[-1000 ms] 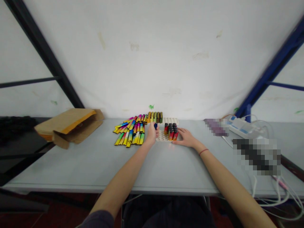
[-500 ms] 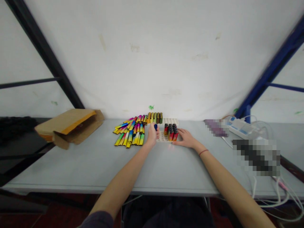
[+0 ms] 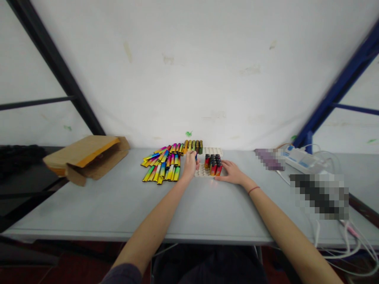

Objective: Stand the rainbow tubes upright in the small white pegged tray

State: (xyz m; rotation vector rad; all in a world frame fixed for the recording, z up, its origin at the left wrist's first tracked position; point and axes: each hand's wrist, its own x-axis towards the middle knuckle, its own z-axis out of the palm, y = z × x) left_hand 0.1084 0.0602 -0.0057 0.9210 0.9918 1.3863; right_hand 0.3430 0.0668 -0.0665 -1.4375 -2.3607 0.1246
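Note:
My left hand [image 3: 190,165] is closed around a small tube [image 3: 196,156], of which a dark blue end shows beside the fingers; the rest is hidden. It is over the left part of a white tray [image 3: 202,173] with rows of round holes. Several red tubes with black tops [image 3: 216,167] stand upright in the tray's right part. My right hand [image 3: 233,172] is curved round the tray's right front corner, thumb at the front edge, fingers along the side. Left of my left hand lies a loose pile of shiny multicoloured tubes [image 3: 162,167].
Behind, gold and dark tubes [image 3: 193,146] stand in rows beside another white holed tray [image 3: 213,151]. An open cardboard box [image 3: 89,157] lies at the left. At the right are a power strip [image 3: 304,159], white cables [image 3: 316,232] and blurred-out items. A wall closes off the back.
My left hand has turned slightly over the tray, and less of the tube's blue end shows. The right hand and the red tubes have stayed in place.

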